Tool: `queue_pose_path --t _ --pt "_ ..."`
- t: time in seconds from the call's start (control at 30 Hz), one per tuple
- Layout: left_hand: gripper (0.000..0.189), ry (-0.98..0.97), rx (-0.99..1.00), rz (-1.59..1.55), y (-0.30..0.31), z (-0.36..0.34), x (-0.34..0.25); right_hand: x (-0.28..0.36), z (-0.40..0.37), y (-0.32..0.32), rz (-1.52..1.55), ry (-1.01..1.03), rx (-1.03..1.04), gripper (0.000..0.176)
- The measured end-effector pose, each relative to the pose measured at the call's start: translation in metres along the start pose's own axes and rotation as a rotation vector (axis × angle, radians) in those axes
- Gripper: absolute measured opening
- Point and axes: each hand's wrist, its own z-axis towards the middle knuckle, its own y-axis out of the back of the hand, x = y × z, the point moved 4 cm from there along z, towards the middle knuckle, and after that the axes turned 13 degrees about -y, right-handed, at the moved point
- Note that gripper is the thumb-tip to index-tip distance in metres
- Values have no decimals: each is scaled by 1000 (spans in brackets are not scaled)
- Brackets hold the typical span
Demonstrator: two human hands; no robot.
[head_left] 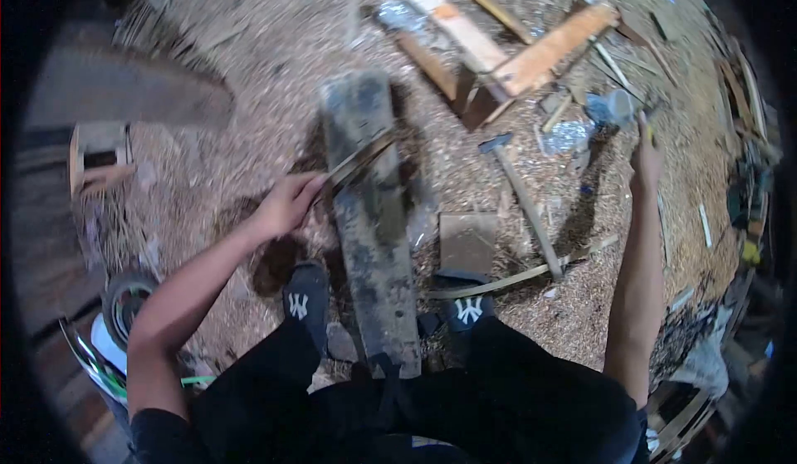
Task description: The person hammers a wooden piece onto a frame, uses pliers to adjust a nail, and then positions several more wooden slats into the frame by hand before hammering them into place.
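Observation:
My left hand [286, 202] is closed around the near end of a narrow wooden strip [362, 160]. The strip lies slantwise over a worn, dark-stained plank [378, 277], which runs lengthwise between my feet. Out to the right, well away from the plank, my right hand [647, 161] is closed on a tool with some yellow on it [651, 134]; blur hides its exact kind. On the ground between the hands rests a long-handled hammer [525, 202] with a dark head.
A wooden frame of joined boards [552, 49] lies ahead on the right. Near it are a clear plastic bag [569, 136] and a plastic cup [618, 105]. A square wooden block [467, 241] and a curved strip [523, 280] sit by my right shoe. Shavings cover the ground.

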Motion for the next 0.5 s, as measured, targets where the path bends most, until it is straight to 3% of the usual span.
queue_pose_path --t 0.03,0.1,0.2,0.23,0.3,0.4,0.5 --pt "38 -45 16 -90 -4 3 4 -7 -8 11 -101 -36 29 55" --pt "39 19 30 -167 -3 1 -8 -12 -48 21 51 68 244 44" --pt "40 64 66 -235 -7 -1 -10 -5 -137 26 174 -66 412 36" --pt "40 57 75 -226 -7 -2 -9 -11 -159 23 226 -112 557 38" --pt "40 29 83 -266 -7 -5 -12 -15 -207 8 282 -167 775 46" --pt "42 -27 115 -315 -7 -12 -16 15 -298 -27 248 -220 1152 73" --pt "43 -49 150 -328 -11 -20 -22 4 -347 -66 421 -455 1420 89"
